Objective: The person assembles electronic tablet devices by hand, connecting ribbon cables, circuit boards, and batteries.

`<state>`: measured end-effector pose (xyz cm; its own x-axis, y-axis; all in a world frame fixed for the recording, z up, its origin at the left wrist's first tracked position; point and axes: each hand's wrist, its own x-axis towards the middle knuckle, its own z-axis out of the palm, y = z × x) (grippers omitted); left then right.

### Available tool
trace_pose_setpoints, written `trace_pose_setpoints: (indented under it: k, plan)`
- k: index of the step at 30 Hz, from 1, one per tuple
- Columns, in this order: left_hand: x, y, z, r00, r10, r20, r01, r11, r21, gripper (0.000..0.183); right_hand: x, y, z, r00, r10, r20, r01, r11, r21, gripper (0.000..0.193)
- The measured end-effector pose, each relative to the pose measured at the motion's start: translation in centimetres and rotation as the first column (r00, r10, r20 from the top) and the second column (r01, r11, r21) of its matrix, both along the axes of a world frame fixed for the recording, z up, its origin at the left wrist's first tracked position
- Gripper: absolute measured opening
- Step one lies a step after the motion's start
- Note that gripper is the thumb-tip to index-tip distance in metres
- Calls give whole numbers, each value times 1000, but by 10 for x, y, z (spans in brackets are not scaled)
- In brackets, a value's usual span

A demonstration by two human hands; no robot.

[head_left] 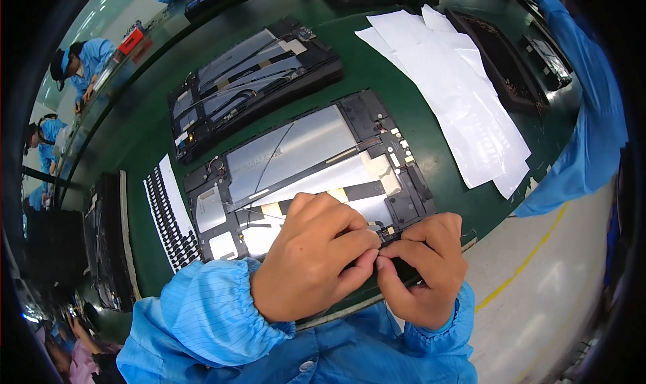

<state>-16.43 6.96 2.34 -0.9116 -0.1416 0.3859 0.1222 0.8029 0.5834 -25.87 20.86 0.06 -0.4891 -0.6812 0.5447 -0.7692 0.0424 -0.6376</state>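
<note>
An opened flat electronic device [286, 152], with silver battery panels, black frame and thin cables, lies on the green bench in front of me. My left hand [316, 253] reaches over its near edge, fingers bent and closed in a pinch. Beside it, my right hand [427, 266] is also closed, thumb and index finger pressed together at the device's near right corner. The fingertips of both hands nearly meet next to small connectors there. Whatever they pinch is too small and too covered to make out.
A second opened device [249, 74] sits farther back on a black foam tray. At left lies a white sheet with rows of black stickers [168, 212]. White paper sheets [451, 94] and a black tray [498, 61] are at right. A co-worker's blue sleeve [585, 135] reaches in there.
</note>
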Motion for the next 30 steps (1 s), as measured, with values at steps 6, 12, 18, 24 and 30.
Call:
trace_pose_setpoints:
  k: [6, 12, 18, 24, 30]
  plan:
    - [-1, 1, -1, 1000, 7, -8, -7, 1000, -1, 15, 4, -3, -2, 997, -71, -25, 71, 997, -13, 18]
    - [0, 1, -1, 1000, 11, -16, -11, 1000, -3, 15, 5, -5, -2, 996, -87, -31, 86, 996, -33, 19]
    - [-1, 0, -2, 1000, 9, -16, -9, 1000, -1, 15, 4, -6, -5, 995, -88, -41, 86, 995, -46, 19]
    - [0, 1, -2, 1000, 11, -15, -11, 1000, 0, 15, 6, -7, -5, 992, -111, -52, 109, 993, -38, 18]
    - [0, -1, -3, 1000, 11, -20, -10, 1000, 4, 16, 9, -5, -7, 988, -156, -18, 153, 982, -108, 18]
